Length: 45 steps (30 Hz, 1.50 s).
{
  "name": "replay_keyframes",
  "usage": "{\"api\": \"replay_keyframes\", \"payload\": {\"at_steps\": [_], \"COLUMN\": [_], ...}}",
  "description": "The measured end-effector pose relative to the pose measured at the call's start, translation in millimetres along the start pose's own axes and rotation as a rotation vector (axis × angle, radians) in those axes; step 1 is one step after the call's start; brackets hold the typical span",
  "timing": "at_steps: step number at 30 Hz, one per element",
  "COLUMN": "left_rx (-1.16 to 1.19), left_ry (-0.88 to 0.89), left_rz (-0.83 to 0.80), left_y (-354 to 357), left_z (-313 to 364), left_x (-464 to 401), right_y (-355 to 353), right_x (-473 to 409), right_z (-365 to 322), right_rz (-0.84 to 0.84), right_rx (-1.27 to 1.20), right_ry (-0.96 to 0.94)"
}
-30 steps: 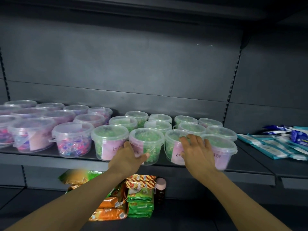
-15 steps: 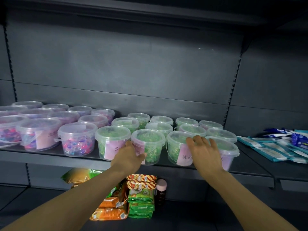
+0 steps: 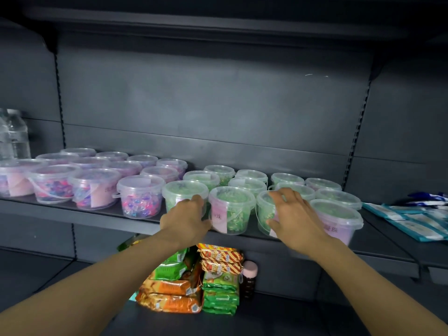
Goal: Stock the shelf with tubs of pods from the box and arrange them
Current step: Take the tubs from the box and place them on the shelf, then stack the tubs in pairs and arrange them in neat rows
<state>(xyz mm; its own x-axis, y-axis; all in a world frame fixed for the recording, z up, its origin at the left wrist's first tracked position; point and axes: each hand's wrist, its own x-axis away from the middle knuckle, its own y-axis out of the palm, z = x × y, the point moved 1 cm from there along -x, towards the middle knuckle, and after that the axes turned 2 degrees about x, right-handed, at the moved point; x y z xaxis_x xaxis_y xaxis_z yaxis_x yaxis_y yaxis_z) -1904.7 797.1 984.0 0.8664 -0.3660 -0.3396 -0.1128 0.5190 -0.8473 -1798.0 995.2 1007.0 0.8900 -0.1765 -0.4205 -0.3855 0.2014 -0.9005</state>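
Note:
Several clear tubs stand in rows on the dark shelf (image 3: 80, 215): pink and purple pods on the left (image 3: 140, 197), green pods on the right (image 3: 338, 214). My left hand (image 3: 185, 218) grips the front-row green tub (image 3: 180, 192) nearest the pink ones, fingers curled round its side. My right hand (image 3: 294, 219) holds the third front green tub (image 3: 263, 209), thumb on its front and fingers over its lid. Between my hands stands another green tub (image 3: 231, 209) with a pale label. The box is out of view.
Water bottles (image 3: 14, 137) stand at the far left of the shelf. Flat blue and white packets (image 3: 409, 221) lie at the right. On the lower shelf sit stacked snack packs (image 3: 189, 287) and a small dark bottle with a pink cap (image 3: 248, 280).
The view has shifted so the tubs sit further right in frame. My right hand has slid left from the rightmost front tub onto the third green tub. My left hand still holds its tub.

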Motion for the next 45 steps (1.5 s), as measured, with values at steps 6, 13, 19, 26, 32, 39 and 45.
{"api": "replay_keyframes", "payload": {"at_steps": [6, 13, 19, 26, 32, 39, 45], "left_rx": [-0.06, -0.052, -0.084, 0.005, 0.096, 0.061, 0.016], "left_ry": [-0.014, -0.026, 0.137, 0.37, 0.457, 0.381, 0.243], "left_rz": [0.028, 0.028, 0.06, 0.037, 0.011, -0.077, -0.168], "left_y": [-20.3, -44.4, -64.2, -65.0, -58.1, -40.4, -16.0], "left_z": [-27.4, -73.5, -99.6, -105.3, -87.0, -60.2, -42.0], "left_x": [13.4, 11.8, -9.3, -44.8, -90.6, -159.2, -216.3], "right_y": [-8.8, -4.0, -0.5, -0.2, -9.2, -10.5, 13.0], "right_x": [-9.8, -30.2, -44.6, -38.4, -43.2, -106.3, -187.3], "right_z": [-36.7, -81.9, -103.8, -91.7, -68.0, -29.4, 4.8], "right_rz": [0.03, 0.019, 0.013, -0.018, -0.011, -0.043, -0.182], "right_rx": [-0.081, -0.104, -0.119, -0.119, -0.146, -0.158, -0.151], "right_ry": [-0.066, -0.1, 0.001, 0.231, 0.316, 0.2, -0.008]}}
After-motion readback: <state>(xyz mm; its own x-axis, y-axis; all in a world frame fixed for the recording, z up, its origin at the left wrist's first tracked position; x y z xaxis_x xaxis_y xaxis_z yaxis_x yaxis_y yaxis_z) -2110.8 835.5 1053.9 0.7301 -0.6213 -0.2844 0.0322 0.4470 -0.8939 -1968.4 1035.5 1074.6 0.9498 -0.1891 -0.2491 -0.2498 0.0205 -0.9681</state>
